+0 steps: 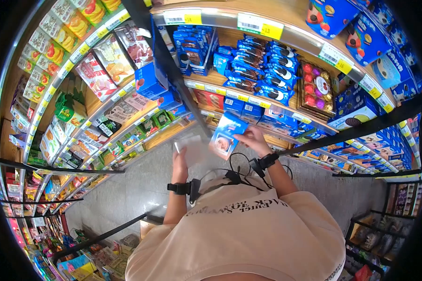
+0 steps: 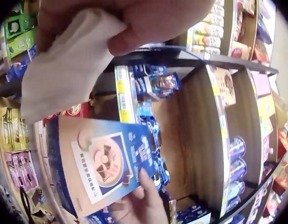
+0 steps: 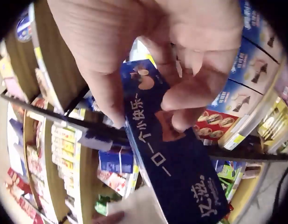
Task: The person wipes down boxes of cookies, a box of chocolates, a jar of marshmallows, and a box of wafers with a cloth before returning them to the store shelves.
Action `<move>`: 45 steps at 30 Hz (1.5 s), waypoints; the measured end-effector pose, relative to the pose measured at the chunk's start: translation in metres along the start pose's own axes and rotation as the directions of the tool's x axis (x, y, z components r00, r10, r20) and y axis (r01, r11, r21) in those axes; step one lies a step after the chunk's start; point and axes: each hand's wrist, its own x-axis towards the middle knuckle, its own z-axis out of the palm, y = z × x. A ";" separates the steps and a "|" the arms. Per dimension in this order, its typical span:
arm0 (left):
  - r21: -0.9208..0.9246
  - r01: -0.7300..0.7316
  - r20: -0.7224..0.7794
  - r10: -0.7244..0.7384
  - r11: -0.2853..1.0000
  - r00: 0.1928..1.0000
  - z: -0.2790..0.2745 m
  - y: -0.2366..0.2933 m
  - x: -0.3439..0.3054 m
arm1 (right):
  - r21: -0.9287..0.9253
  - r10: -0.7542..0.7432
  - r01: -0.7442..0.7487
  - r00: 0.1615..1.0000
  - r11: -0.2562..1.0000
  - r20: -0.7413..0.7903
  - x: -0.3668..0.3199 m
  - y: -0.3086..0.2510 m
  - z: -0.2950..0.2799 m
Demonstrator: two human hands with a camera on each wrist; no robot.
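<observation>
Pinching a blue-and-beige box (image 1: 227, 135) by its edge, the person's right hand (image 1: 254, 140) holds it tilted in front of the body, above the grey floor (image 1: 122, 192), thumb on one side and bent fingers on the other. The left wrist view shows a round bowl printed on the box's broad face; the right wrist view shows a narrow dark-blue side with white lettering. Near the box, the left hand (image 1: 179, 161) grips a soft white cloth or tissue (image 2: 72, 65) between thumb and fingers — which of the two it is cannot be told. Both wrists wear black bands (image 1: 179, 188). Beyond the hands, a wooden shelf (image 1: 207, 80) carries blue biscuit packets (image 1: 282, 70) and, just beside them, a tray of foil-wrapped sweets (image 1: 316, 89) — red, purple and gold.
</observation>
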 end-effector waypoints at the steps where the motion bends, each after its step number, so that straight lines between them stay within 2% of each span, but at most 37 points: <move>1: 0.032 0.012 0.021 -0.012 0.999 1.000 0.011 0.003 -0.001 | 0.038 -0.111 0.109 0.993 0.993 0.047 -0.001 0.002 0.004; 3: 0.097 0.029 0.062 -0.035 0.995 0.997 0.038 0.008 -0.002 | 0.068 -0.108 0.100 0.987 0.993 0.121 -0.011 -0.006 0.012; 4: 0.087 -0.078 0.147 0.065 0.993 0.987 0.051 0.005 0.002 | 0.027 -0.181 0.179 0.973 0.984 0.144 -0.019 -0.018 0.019; 5: 0.069 -0.053 0.157 0.042 0.996 0.987 0.063 0.003 0.001 | -0.013 -0.252 0.258 0.952 0.966 0.171 -0.026 -0.025 0.025; 6: 0.052 -0.029 0.168 0.020 0.998 0.986 0.083 0.018 -0.011 | -0.041 -0.218 0.231 0.955 0.972 0.200 -0.024 -0.010 0.028; 8: 0.032 0.045 0.239 -0.051 0.998 0.970 0.100 0.033 -0.016 | 0.154 -0.225 0.204 0.966 0.967 0.131 -0.036 -0.014 0.035; 9: 0.049 0.024 0.244 -0.035 0.999 0.969 0.104 0.035 -0.017 | 0.251 -0.224 0.194 0.970 0.948 0.098 -0.040 -0.015 0.037; 11: 0.081 -0.017 0.250 -0.004 0.997 0.968 0.111 0.036 -0.020 | 0.164 -0.243 0.233 0.969 0.959 0.045 -0.044 -0.009 0.035; 14: 0.281 -0.151 0.269 0.073 0.948 0.960 0.116 0.036 -0.026 | 0.079 -0.255 0.261 0.964 0.962 -0.080 -0.048 -0.003 0.035; 16: 0.274 -0.188 0.339 0.088 0.943 0.937 0.112 0.016 -0.017 | -0.011 -0.232 0.233 0.958 0.972 -0.170 -0.040 0.014 0.030; 17: 0.270 -0.208 0.373 0.097 0.940 0.923 0.108 0.006 -0.012 | 0.060 -0.262 0.281 0.940 0.958 -0.218 -0.036 0.021 0.028; 18: 0.467 -0.195 0.373 0.008 0.863 0.928 0.113 0.020 -0.023 | 0.128 -0.288 0.330 0.920 0.935 -0.267 -0.034 0.018 0.027; 20: 0.497 -0.369 0.362 0.198 0.785 0.911 0.118 0.018 -0.027 | 0.230 -0.318 0.409 0.882 0.883 -0.348 -0.034 0.012 0.026; 21: 0.512 -0.447 0.358 0.291 0.733 0.887 0.119 0.017 -0.029 | 0.205 -0.320 0.405 0.880 0.891 -0.350 -0.034 0.012 0.023; 23: 0.475 -0.437 0.355 0.289 0.764 0.889 0.117 0.014 -0.030 | 0.152 -0.323 0.393 0.880 0.907 -0.347 -0.034 0.016 0.014; 24: 0.456 -0.438 0.364 0.287 0.775 0.886 0.114 0.012 -0.030 | 0.250 -0.353 0.449 0.869 0.858 -0.347 -0.033 0.013 0.019; 25: 0.439 -0.438 0.372 0.285 0.785 0.884 0.111 0.010 -0.029 | 0.232 -0.344 0.421 0.887 0.877 -0.308 -0.034 0.009 0.020; 28: 0.531 -0.205 0.389 -0.021 0.822 0.921 0.090 0.005 -0.016 | 0.178 -0.317 0.340 0.937 0.923 -0.148 -0.039 0.000 0.027; 31: 0.224 -0.152 0.157 0.119 0.963 0.980 0.102 0.003 -0.017 | 0.141 -0.299 0.305 0.952 0.942 -0.060 -0.043 -0.011 0.041; 32: 0.222 -0.218 0.202 0.173 0.950 0.964 0.095 -0.003 -0.007 | 0.209 -0.341 0.348 0.938 0.914 -0.070 -0.044 -0.016 0.048; 33: 0.180 -0.194 0.239 0.148 0.964 0.960 0.096 0.008 -0.011 | 0.016 -0.363 0.364 0.931 0.931 -0.042 -0.044 -0.022 0.045; 35: 0.096 -0.136 0.321 0.098 0.986 0.942 0.103 0.033 -0.023 | -0.369 -0.390 0.369 0.921 0.853 0.019 -0.042 -0.034 0.033; 36: 0.025 -0.235 0.194 0.225 0.972 0.955 0.104 0.013 -0.011 | -0.404 -0.515 0.455 0.856 0.794 -0.049 -0.041 -0.043 0.032; 37: -0.002 -0.202 0.170 0.200 0.979 0.965 0.107 0.020 -0.016 | -0.492 -0.619 0.508 0.781 0.707 -0.084 -0.036 -0.051 0.027; 38: -0.030 -0.170 0.150 0.172 0.985 0.974 0.110 0.028 -0.022 | -0.398 -0.610 0.534 0.787 0.746 -0.087 -0.037 -0.064 0.017; 39: -0.059 -0.136 0.131 0.143 0.989 0.981 0.113 0.032 -0.026 | -0.301 -0.601 0.554 0.794 0.776 -0.090 -0.050 -0.100 0.010; 40: -0.112 -0.100 0.191 0.121 0.989 0.974 0.107 0.028 -0.022 | -0.219 -0.630 0.607 0.775 0.764 -0.048 -0.068 -0.137 0.007; 41: -0.181 -0.087 0.171 0.119 0.980 0.978 0.106 0.021 -0.018 | -0.134 -0.657 0.650 0.754 0.748 -0.010 -0.086 -0.171 0.007; 43: -0.244 -0.085 0.083 0.109 0.966 0.991 0.101 0.002 -0.006 | 0.118 -0.808 0.799 0.579 0.589 0.111 -0.108 -0.215 0.014; 45: -0.293 0.030 0.146 0.014 0.956 0.989 0.099 -0.011 0.002 | 0.465 -0.848 0.709 0.430 0.530 0.311 -0.114 -0.240 0.043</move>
